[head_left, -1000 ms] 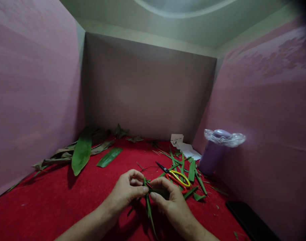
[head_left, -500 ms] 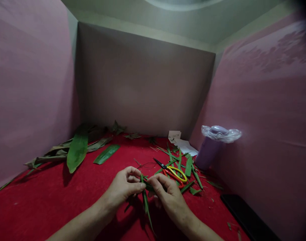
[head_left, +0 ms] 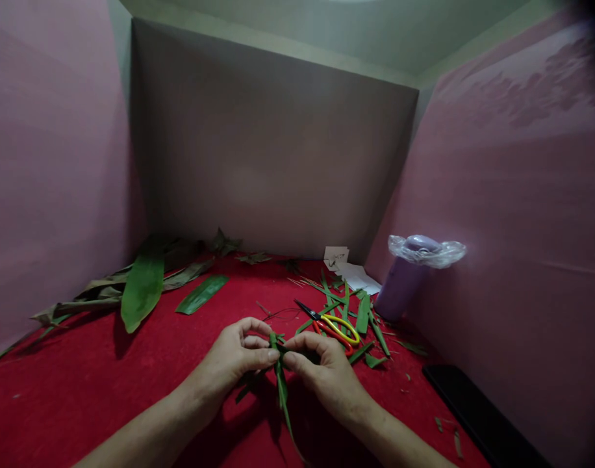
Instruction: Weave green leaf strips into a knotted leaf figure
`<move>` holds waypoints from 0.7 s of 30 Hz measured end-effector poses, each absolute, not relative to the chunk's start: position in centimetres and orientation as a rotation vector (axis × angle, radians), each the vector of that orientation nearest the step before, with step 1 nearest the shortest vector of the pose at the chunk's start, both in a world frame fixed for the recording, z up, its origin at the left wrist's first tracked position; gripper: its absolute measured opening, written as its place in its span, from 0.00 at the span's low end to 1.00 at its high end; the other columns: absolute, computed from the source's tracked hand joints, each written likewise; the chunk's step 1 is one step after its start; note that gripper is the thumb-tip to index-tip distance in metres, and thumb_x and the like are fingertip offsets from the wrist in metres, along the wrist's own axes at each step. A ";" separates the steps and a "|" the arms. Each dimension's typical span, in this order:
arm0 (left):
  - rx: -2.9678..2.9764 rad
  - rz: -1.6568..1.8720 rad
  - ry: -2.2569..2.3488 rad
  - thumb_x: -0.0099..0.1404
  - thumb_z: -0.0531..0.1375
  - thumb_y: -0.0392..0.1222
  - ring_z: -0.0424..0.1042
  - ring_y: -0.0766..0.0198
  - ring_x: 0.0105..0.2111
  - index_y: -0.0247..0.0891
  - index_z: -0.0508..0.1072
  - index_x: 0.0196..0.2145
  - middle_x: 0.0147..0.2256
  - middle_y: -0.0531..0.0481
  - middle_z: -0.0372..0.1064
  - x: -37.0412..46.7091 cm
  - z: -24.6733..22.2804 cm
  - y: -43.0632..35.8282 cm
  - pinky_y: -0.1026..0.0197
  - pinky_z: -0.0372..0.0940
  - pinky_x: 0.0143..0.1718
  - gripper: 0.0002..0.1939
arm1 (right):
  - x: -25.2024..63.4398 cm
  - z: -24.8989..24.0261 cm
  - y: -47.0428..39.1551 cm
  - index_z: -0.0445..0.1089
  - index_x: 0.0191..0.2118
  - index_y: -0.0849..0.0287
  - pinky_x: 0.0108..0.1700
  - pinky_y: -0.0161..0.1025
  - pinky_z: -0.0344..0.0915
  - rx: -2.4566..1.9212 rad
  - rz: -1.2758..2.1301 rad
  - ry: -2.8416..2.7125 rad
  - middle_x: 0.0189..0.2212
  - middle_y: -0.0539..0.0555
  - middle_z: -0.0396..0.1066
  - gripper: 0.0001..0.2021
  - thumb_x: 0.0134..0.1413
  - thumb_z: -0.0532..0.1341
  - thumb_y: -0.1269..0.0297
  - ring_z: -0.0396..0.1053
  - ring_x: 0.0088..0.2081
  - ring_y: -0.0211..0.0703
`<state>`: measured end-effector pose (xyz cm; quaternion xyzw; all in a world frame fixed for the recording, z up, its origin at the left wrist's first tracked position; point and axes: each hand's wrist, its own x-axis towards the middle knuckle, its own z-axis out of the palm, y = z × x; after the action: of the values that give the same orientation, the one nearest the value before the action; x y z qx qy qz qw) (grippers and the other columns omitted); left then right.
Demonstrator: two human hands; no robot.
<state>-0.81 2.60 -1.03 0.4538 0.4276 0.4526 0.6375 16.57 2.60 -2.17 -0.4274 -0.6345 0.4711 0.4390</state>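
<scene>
Between my two hands is a small piece made of folded green leaf strips [head_left: 280, 383], with one long strip hanging down toward me and shorter ends sticking out to the left. My left hand [head_left: 239, 354] pinches it near the top between thumb and fingers. From the other side my right hand [head_left: 321, 370] grips it, thumb and forefinger close to the left thumb. The fingers hide part of the folds. Just beyond my right hand lie scissors [head_left: 329, 324] with one yellow and one red handle, their dark blades pointing away to the left.
Cut leaf strips [head_left: 363, 315] lie scattered around the scissors. Broad green leaves [head_left: 144, 289] and withered ones are heaped at the left; a cut leaf piece [head_left: 201, 294] lies nearby. A purple tumbler [head_left: 399, 286] with plastic wrap, white papers [head_left: 358, 277] and a black phone-like slab [head_left: 473, 406] are at right.
My right thumb and forefinger have moved in closer to the left thumb on the leaf strips. The whole view has shifted slightly, with things sitting a little higher and further left.
</scene>
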 end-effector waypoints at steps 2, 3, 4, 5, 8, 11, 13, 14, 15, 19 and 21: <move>1.030 1.024 0.960 0.44 0.70 0.36 0.66 0.72 0.18 0.37 0.68 0.34 0.20 0.58 0.69 -0.8 -1.0 2.6 0.69 0.55 0.20 0.19 | 16.6 -1.9 2.7 0.72 0.26 0.63 0.21 0.30 0.49 -1.050 1.224 -1.535 0.16 0.45 0.61 0.06 0.45 0.64 0.65 0.53 0.19 0.31; 1.026 1.015 0.951 0.45 0.70 0.36 0.67 0.71 0.18 0.36 0.68 0.34 0.20 0.57 0.70 -0.8 -0.9 2.5 0.69 0.56 0.20 0.19 | 16.6 -1.8 2.8 0.71 0.25 0.63 0.20 0.30 0.48 -1.047 1.247 -1.516 0.15 0.45 0.59 0.07 0.45 0.64 0.64 0.52 0.18 0.30; 1.022 1.006 0.948 0.46 0.69 0.37 0.68 0.70 0.18 0.36 0.68 0.35 0.21 0.56 0.71 -0.8 -0.9 2.5 0.68 0.57 0.21 0.19 | 16.7 -1.7 2.9 0.70 0.24 0.63 0.19 0.30 0.46 -1.045 1.266 -1.499 0.14 0.44 0.58 0.09 0.45 0.64 0.62 0.51 0.17 0.30; 1.020 1.003 0.946 0.47 0.69 0.37 0.69 0.69 0.19 0.36 0.68 0.35 0.21 0.55 0.72 -0.8 -0.8 2.4 0.68 0.59 0.22 0.18 | 16.7 -1.6 2.9 0.69 0.23 0.63 0.18 0.30 0.46 -1.043 1.282 -1.485 0.13 0.43 0.57 0.10 0.45 0.64 0.61 0.50 0.16 0.30; 1.028 1.029 0.944 0.51 0.67 0.39 0.71 0.66 0.24 0.34 0.70 0.32 0.25 0.50 0.74 -0.9 -0.4 2.3 0.64 0.63 0.26 0.12 | 16.8 -1.3 3.0 0.67 0.23 0.63 0.17 0.30 0.44 -1.020 1.346 -1.435 0.12 0.43 0.57 0.13 0.45 0.64 0.58 0.50 0.14 0.29; 1.031 1.051 0.941 0.51 0.66 0.39 0.71 0.66 0.25 0.33 0.71 0.28 0.25 0.49 0.73 -0.9 0.0 2.3 0.63 0.64 0.28 0.09 | 16.8 -1.3 3.0 0.66 0.24 0.63 0.17 0.29 0.44 -0.981 1.426 -1.390 0.13 0.43 0.58 0.13 0.45 0.64 0.57 0.49 0.14 0.28; 1.027 1.059 0.932 0.51 0.67 0.39 0.71 0.65 0.25 0.33 0.71 0.28 0.25 0.50 0.73 -0.8 0.1 2.3 0.63 0.65 0.28 0.09 | 16.8 -1.4 2.9 0.65 0.24 0.63 0.17 0.29 0.44 -0.955 1.479 -1.366 0.13 0.43 0.59 0.14 0.46 0.63 0.57 0.49 0.14 0.28; 1.029 1.068 0.927 0.51 0.67 0.39 0.71 0.65 0.25 0.33 0.72 0.28 0.25 0.50 0.73 -0.8 0.1 2.2 0.63 0.65 0.28 0.09 | 16.8 -1.5 2.9 0.65 0.24 0.63 0.17 0.29 0.44 -0.945 1.501 -1.356 0.13 0.44 0.59 0.14 0.46 0.63 0.56 0.49 0.14 0.28; 1.038 1.074 0.924 0.50 0.67 0.39 0.71 0.65 0.25 0.33 0.72 0.28 0.25 0.50 0.73 -0.8 0.1 2.2 0.63 0.65 0.28 0.10 | 16.8 -1.6 2.9 0.65 0.24 0.63 0.17 0.29 0.44 -0.938 1.517 -1.346 0.13 0.44 0.59 0.14 0.46 0.63 0.56 0.50 0.14 0.28; 1.118 1.069 0.969 0.47 0.69 0.38 0.71 0.66 0.23 0.34 0.72 0.28 0.23 0.50 0.74 -0.7 0.2 2.2 0.64 0.64 0.25 0.11 | 16.8 -2.0 2.8 0.64 0.24 0.62 0.17 0.29 0.43 -0.927 1.539 -1.316 0.13 0.43 0.59 0.14 0.46 0.64 0.57 0.49 0.14 0.27; 1.135 1.073 1.002 0.44 0.69 0.35 0.71 0.65 0.22 0.34 0.72 0.26 0.22 0.50 0.74 -0.6 0.4 2.2 0.64 0.64 0.25 0.11 | 16.8 -2.0 2.8 0.64 0.25 0.62 0.17 0.29 0.43 -0.924 1.538 -1.309 0.13 0.43 0.59 0.13 0.45 0.65 0.57 0.49 0.14 0.27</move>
<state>-0.60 2.22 0.39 0.4894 0.4320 0.4628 0.5997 16.77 2.78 -2.02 -0.3727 -0.5279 0.6205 0.4443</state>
